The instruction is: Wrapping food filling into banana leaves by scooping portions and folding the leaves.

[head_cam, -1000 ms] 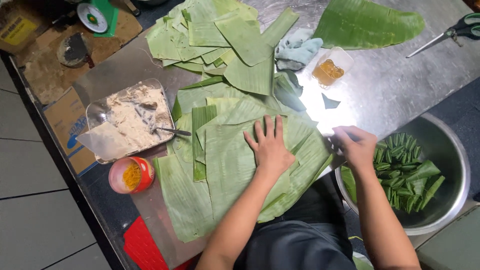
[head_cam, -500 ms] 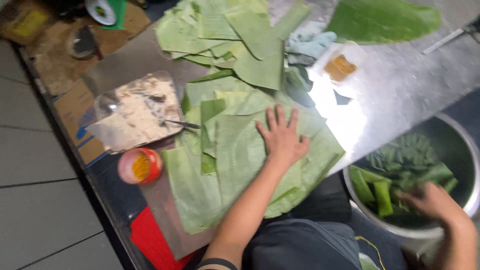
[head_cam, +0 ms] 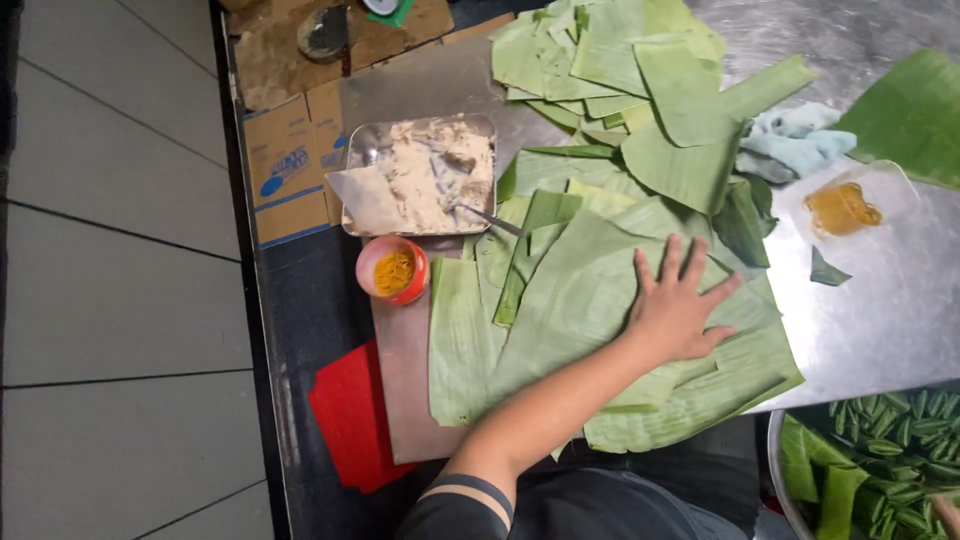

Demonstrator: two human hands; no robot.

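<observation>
Near the front edge of the steel table, the left hand lies flat and released, fingers spread, pressing on the top leaf of a stack of banana leaves; it grips nothing. The right hand shows only as a sliver at the frame's lower right corner, over the steel bowl of folded green leaf parcels, and whether it holds anything cannot be told.

The step in hand looks like pinning the leaf for filling or folding. To do it well, I judge the palm should stay toward the leaf's right side, as it is, leaving the left part bare and flat. Pressure wants to be even and light, since banana leaf splits along its ribs when pulled across them.

Toward the table's left edge stands a tray of pale paste with a spoon resting in it, just beside the leaf stack. A red cup of yellow stuff stands in front of the tray. More cut leaves pile toward the back, with a pale blue cloth and a clear bag of orange filling at their right.
</observation>
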